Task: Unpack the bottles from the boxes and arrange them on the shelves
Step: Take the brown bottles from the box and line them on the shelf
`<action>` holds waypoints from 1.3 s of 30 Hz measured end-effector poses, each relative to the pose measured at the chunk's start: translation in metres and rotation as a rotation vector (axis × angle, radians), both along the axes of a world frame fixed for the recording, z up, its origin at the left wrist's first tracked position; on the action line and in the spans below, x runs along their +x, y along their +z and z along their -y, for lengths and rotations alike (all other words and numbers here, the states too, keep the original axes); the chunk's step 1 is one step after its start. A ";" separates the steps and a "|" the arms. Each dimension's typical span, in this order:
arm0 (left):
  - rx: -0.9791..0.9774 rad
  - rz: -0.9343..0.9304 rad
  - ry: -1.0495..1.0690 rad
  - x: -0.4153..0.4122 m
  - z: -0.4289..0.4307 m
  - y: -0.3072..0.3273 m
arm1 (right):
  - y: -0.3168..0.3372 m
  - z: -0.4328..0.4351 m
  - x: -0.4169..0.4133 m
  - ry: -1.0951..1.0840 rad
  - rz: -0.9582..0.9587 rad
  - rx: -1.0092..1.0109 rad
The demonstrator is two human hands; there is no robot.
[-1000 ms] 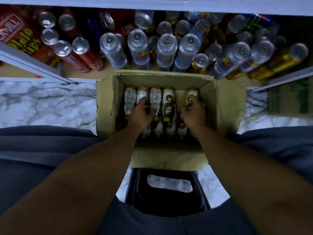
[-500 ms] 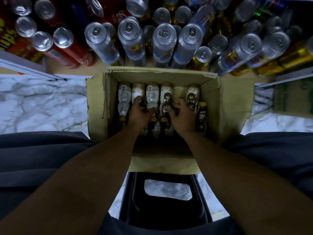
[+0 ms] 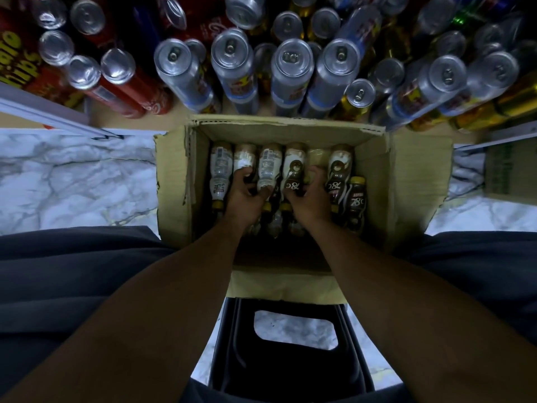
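An open cardboard box (image 3: pixel 418 181) sits on the floor between my knees. Inside stands a row of small brown-and-white drink bottles (image 3: pixel 220 170) with yellow caps, labels reading "78C". My left hand (image 3: pixel 247 196) is inside the box, its fingers curled round the second bottle from the left (image 3: pixel 244 158). My right hand (image 3: pixel 309 196) grips the dark-labelled bottle (image 3: pixel 295 167) in the middle of the row. One more bottle (image 3: pixel 356 199) stands apart at the right. Lower bottles are hidden under my hands.
The low shelf (image 3: pixel 96 114) just beyond the box is packed with silver, red and gold cans (image 3: pixel 290 71). A black plastic stool (image 3: pixel 290 353) stands under me. White marble floor (image 3: pixel 72 175) lies on both sides. Another carton (image 3: pixel 508 170) sits at the right.
My right hand has slid left from the right end of the row to the middle bottle. My left hand stays on its bottle. The camera has leaned closer to the box.
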State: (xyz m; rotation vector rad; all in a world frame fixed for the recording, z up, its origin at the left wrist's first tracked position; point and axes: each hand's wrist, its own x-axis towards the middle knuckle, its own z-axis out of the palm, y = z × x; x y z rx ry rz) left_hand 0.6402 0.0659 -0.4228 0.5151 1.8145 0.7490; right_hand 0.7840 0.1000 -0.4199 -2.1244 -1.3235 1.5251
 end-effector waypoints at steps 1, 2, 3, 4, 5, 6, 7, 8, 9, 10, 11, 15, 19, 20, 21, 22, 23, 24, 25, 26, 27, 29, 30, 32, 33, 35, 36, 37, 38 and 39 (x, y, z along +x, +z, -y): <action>0.005 -0.014 -0.005 0.000 0.000 0.002 | 0.001 0.001 0.000 -0.002 0.014 0.004; 0.009 -0.024 -0.009 0.000 0.000 0.003 | 0.001 0.003 -0.001 -0.003 0.034 0.010; 0.015 -0.032 -0.011 0.001 0.000 0.004 | 0.002 0.004 -0.002 -0.004 0.059 0.023; 0.021 -0.039 -0.011 0.001 -0.001 0.005 | 0.003 0.006 -0.003 0.002 0.092 0.041; 0.023 -0.047 -0.012 0.001 -0.001 0.006 | 0.004 0.008 -0.004 0.013 0.129 0.067; 0.029 -0.057 -0.013 0.001 -0.002 0.007 | 0.006 0.009 -0.005 0.032 0.168 0.093; 0.034 -0.073 -0.019 0.001 -0.003 0.007 | 0.008 0.010 -0.005 0.053 0.201 0.119; 0.042 -0.091 -0.029 0.001 -0.004 0.008 | 0.008 0.010 -0.006 0.070 0.220 0.134; 0.051 -0.117 -0.045 0.001 -0.004 0.009 | 0.009 0.011 -0.006 0.077 0.227 0.143; 0.059 -0.142 -0.058 0.000 -0.005 0.011 | 0.009 0.011 -0.006 0.076 0.226 0.141; 0.069 -0.166 -0.069 0.000 -0.006 0.014 | 0.010 0.011 -0.006 0.068 0.224 0.141; 0.126 -0.266 -0.106 -0.005 -0.010 0.025 | 0.019 0.008 0.000 0.000 0.232 0.183; 0.216 -0.325 -0.130 -0.007 -0.014 0.040 | 0.036 -0.001 0.010 -0.053 0.237 0.304; 0.227 -0.336 -0.140 -0.007 -0.015 0.045 | 0.041 -0.005 0.012 -0.062 0.233 0.339; 0.230 -0.347 -0.152 -0.008 -0.015 0.051 | 0.047 -0.010 0.014 -0.065 0.224 0.368; 0.238 -0.355 -0.166 -0.008 -0.014 0.056 | 0.052 -0.015 0.016 -0.056 0.216 0.389; 0.251 -0.359 -0.178 -0.009 -0.013 0.062 | 0.059 -0.018 0.019 -0.035 0.213 0.409; 0.269 -0.362 -0.188 -0.009 -0.012 0.068 | 0.065 -0.020 0.022 -0.016 0.212 0.427; 0.287 -0.368 -0.193 -0.009 -0.011 0.076 | 0.073 -0.020 0.024 -0.008 0.202 0.453; 0.305 -0.381 -0.197 -0.009 -0.010 0.085 | 0.080 -0.020 0.026 -0.015 0.170 0.476; 0.324 -0.394 -0.195 -0.009 -0.009 0.094 | 0.087 -0.019 0.027 -0.028 0.116 0.499; 0.365 -0.412 -0.179 -0.009 -0.009 0.113 | 0.103 -0.017 0.027 -0.058 -0.007 0.532; 0.390 -0.420 -0.167 -0.009 -0.009 0.123 | 0.113 -0.017 0.027 -0.073 -0.073 0.547; 0.454 -0.430 -0.142 -0.009 -0.010 0.145 | 0.137 -0.019 0.028 -0.117 -0.216 0.563; 0.489 -0.434 -0.131 -0.010 -0.010 0.158 | 0.150 -0.020 0.028 -0.130 -0.284 0.570; 0.555 -0.428 -0.106 -0.009 -0.009 0.185 | 0.177 -0.021 0.029 -0.140 -0.381 0.573; 0.587 -0.405 -0.091 -0.008 -0.009 0.198 | 0.190 -0.022 0.030 -0.140 -0.417 0.580; 0.625 -0.372 -0.079 -0.008 -0.009 0.211 | 0.202 -0.022 0.032 -0.132 -0.443 0.596; 0.666 -0.340 -0.076 -0.008 -0.009 0.223 | 0.215 -0.022 0.034 -0.117 -0.458 0.620; 0.701 -0.317 -0.080 -0.008 -0.009 0.235 | 0.226 -0.021 0.037 -0.110 -0.467 0.638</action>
